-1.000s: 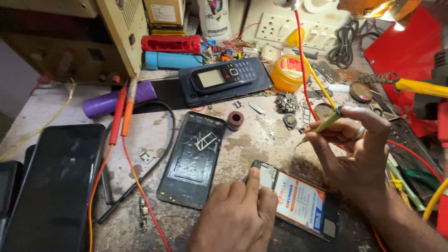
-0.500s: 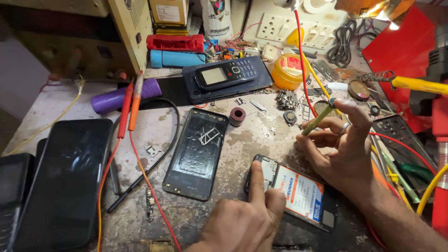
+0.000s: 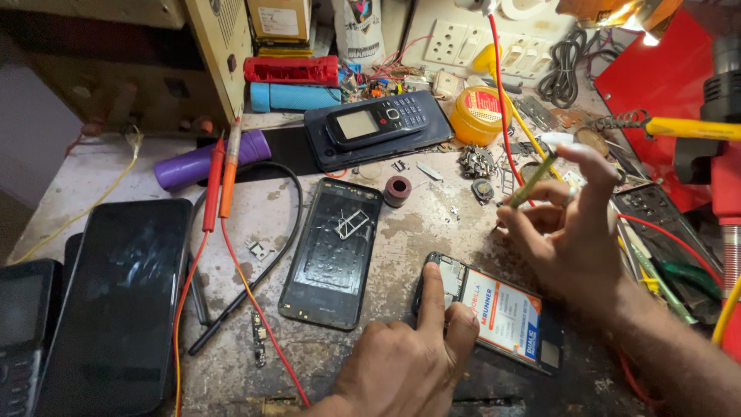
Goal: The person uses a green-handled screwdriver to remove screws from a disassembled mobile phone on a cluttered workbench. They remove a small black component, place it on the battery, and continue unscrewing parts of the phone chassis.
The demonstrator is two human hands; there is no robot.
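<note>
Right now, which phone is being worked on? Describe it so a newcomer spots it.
Start at the grey workbench and look to its near edge, between the two hands. The opened phone lies flat under the left hand, index finger pressing its top end. Unlike the empty black housing beside it, it shows a white and orange battery.

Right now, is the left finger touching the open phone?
Touching. The head view shows the left hand with its forefinger pressed on the open phone at its upper left corner, no gap.
</note>
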